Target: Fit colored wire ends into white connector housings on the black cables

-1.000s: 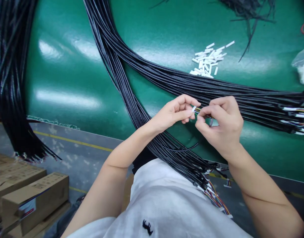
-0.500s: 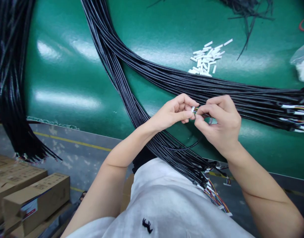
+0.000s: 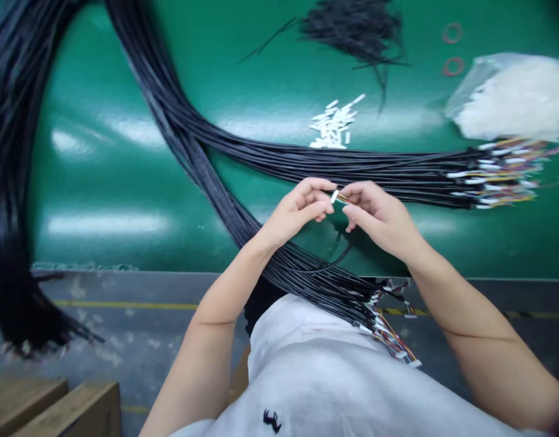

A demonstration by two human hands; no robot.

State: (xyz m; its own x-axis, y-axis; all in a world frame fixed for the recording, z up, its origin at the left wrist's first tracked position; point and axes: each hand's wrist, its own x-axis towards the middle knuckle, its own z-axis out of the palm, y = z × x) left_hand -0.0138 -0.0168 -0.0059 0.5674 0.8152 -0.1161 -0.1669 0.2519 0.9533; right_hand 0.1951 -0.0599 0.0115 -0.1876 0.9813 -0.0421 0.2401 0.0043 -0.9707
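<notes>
Between my fingertips is a small white connector (image 3: 335,196) with thin coloured wires (image 3: 345,199) running from it to the right. My left hand (image 3: 301,206) pinches the connector from the left side. My right hand (image 3: 374,215) closes thumb and fingers on the wires just beside it. A black cable (image 3: 338,260) curves down from under my right hand toward the near cable bundle (image 3: 243,224), whose wired ends with white connectors (image 3: 402,352) hang past the table edge by my shirt.
A second black bundle (image 3: 270,161) crosses the green table (image 3: 124,182) to stripped ends at right. Beyond it lie white pieces (image 3: 334,124), a clear bag (image 3: 516,97) of white parts, black ties (image 3: 352,27) and red rings (image 3: 453,67). Another bundle (image 3: 10,212) hangs at left above cardboard boxes (image 3: 79,413).
The view has swung to the right, bringing the bag and red rings into sight. My right hand has turned and its fingers are straighter; both hands still hold the connector and its wires.
</notes>
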